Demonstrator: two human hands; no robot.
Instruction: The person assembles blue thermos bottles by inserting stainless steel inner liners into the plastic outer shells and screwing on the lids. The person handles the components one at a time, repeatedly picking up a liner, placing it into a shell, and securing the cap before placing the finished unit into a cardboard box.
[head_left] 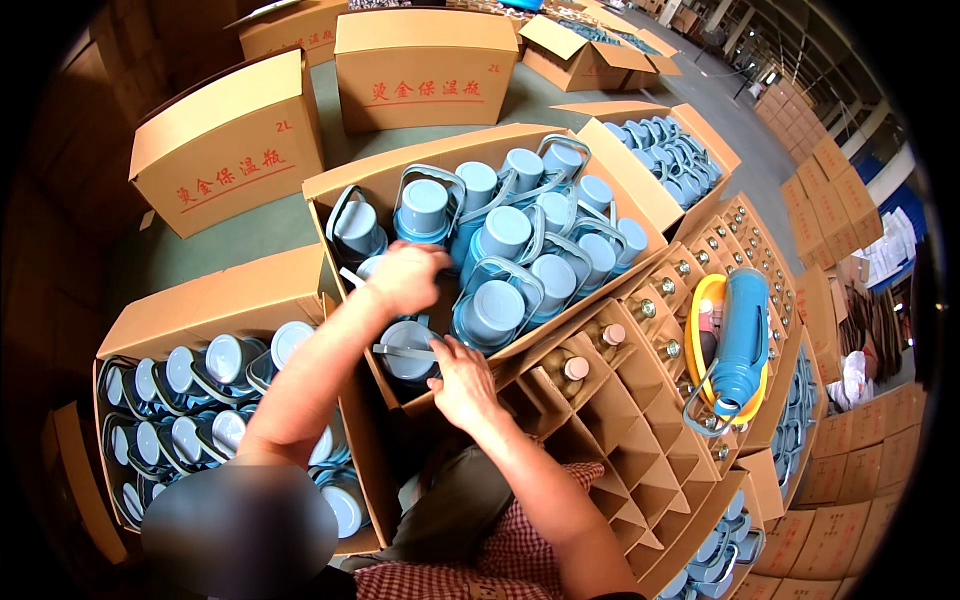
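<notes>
head view, near to far. the right hand rests at the near edge of the open brown cardboard carton, fingers curled and touching the pale grey-blue plastic flask shell that lies lowest in that carton; whether the fingers actually close on it cannot be told. the left hand reaches further in, knuckles up, fingers bent down among the shells; its grip is hidden, so it cannot be told whether it clamps anything. the shell under both hands sits at the carton's near end, apart from the packed rows beyond it, its grey carrying handle lying across it. just right of the hands stands a brown cardboard divider grid, some cells holding silvery glass flask liners with pink stoppers, the nearer cells vacant. further right, a finished blue flask lies on its side on the grid within a yellow ring-shaped holder. to the left is a second carton of the same shells; beyond, closed cartons stand on the grey floor. risk, as a judgement: the shells are nested tightly with handles interlocked, so lifting one may drag a neighbour out; a shell swung over the grid could also strike a glass liner.
</notes>
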